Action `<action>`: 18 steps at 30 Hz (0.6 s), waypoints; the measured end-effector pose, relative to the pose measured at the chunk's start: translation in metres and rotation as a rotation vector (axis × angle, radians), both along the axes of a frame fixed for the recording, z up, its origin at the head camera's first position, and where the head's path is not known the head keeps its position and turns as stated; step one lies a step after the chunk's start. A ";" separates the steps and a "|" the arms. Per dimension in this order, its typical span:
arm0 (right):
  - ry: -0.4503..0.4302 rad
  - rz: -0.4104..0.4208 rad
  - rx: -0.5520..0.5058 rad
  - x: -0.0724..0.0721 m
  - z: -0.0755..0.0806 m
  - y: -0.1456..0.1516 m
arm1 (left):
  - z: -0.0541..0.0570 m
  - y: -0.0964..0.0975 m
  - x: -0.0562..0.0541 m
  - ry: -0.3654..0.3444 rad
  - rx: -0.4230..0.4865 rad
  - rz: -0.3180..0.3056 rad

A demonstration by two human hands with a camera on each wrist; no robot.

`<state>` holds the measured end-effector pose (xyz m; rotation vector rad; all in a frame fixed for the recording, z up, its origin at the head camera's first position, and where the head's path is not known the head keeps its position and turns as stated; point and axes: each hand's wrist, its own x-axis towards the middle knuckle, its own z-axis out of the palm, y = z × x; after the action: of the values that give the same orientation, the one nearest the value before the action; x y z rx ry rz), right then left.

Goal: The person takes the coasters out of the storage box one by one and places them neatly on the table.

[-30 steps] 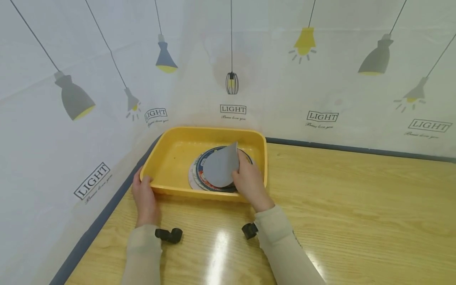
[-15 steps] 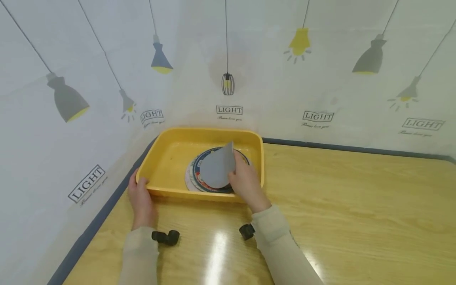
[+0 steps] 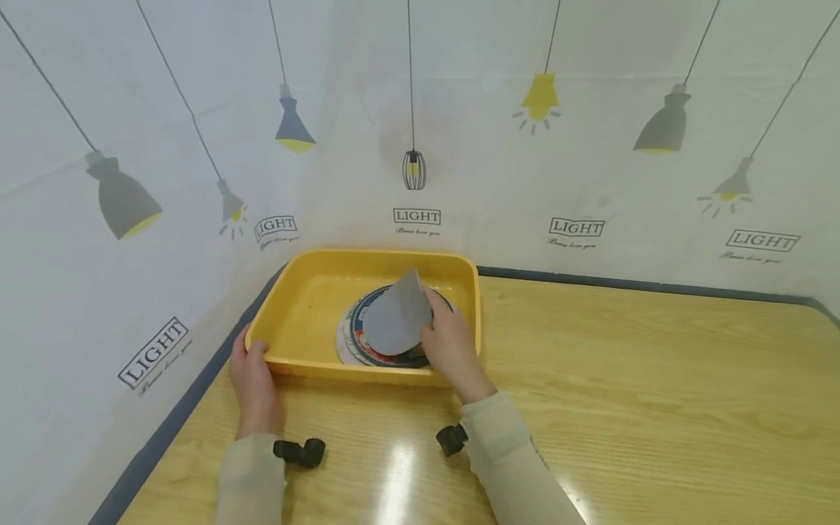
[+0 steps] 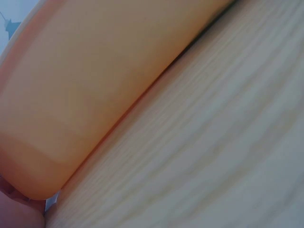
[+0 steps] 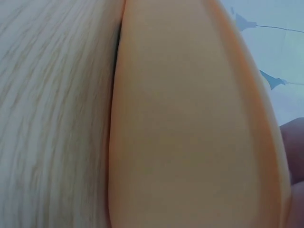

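Note:
In the head view, a yellow plastic tray [image 3: 308, 313] stands on the table. My left hand [image 3: 252, 379] grips its front left corner, with the thumb over the rim. My right hand [image 3: 453, 346] reaches over the tray's right side and pinches a thin grey round mat [image 3: 394, 321], its right part bent upward. Beneath it lies a small stack of round patterned mats [image 3: 357, 339], the upper one blue-edged. My right hand covers part of the stack. Both wrist views mostly show the tray's outer wall [image 4: 85, 95], with a bit of the right fingers [image 5: 295, 147] at one edge.
The wood-grain table [image 3: 643, 394] extends to the right and in front of the tray. A white curtain [image 3: 485, 168] printed with lamps rises close behind the tray and along its left. A dark strip [image 3: 590, 278] runs along the table's back edge.
The head view has shifted slightly. The grey mat has moved a little to the left within the tray, with my right hand still pinching it. My left hand keeps its place on the corner.

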<state>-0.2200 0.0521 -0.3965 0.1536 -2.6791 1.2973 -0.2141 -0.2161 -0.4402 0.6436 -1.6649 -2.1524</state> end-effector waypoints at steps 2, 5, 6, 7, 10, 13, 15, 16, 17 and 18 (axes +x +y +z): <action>-0.002 -0.008 -0.084 0.000 0.000 0.001 | 0.000 0.001 0.000 0.012 0.001 -0.001; -0.016 -0.006 -0.214 -0.001 0.000 0.003 | 0.000 0.002 0.000 0.050 0.009 0.004; -0.018 -0.004 -0.252 -0.001 0.001 0.004 | 0.000 0.002 0.000 0.059 0.012 0.006; -0.024 0.000 -0.286 -0.001 0.001 0.004 | -0.001 0.002 0.000 0.065 0.012 0.008; -0.055 0.015 -0.418 -0.001 0.001 0.005 | -0.001 0.002 -0.001 0.076 0.017 0.011; -0.085 0.016 -0.535 -0.001 0.003 0.006 | -0.002 0.001 0.000 0.069 0.015 0.011; -0.107 0.017 -0.597 -0.001 0.004 0.007 | -0.001 0.001 0.000 0.065 0.014 0.012; -0.118 0.021 -0.632 -0.001 0.004 0.008 | -0.001 0.001 0.000 0.062 0.009 0.012; -0.128 0.025 -0.661 -0.001 0.004 0.009 | -0.002 0.001 0.000 0.058 0.004 0.013; -0.134 0.029 -0.685 -0.001 0.005 0.010 | -0.002 0.001 0.000 0.055 0.002 0.015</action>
<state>-0.2211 0.0621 -0.3919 0.0162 -2.1636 2.2007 -0.2140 -0.2155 -0.4421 0.5903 -1.6249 -2.1426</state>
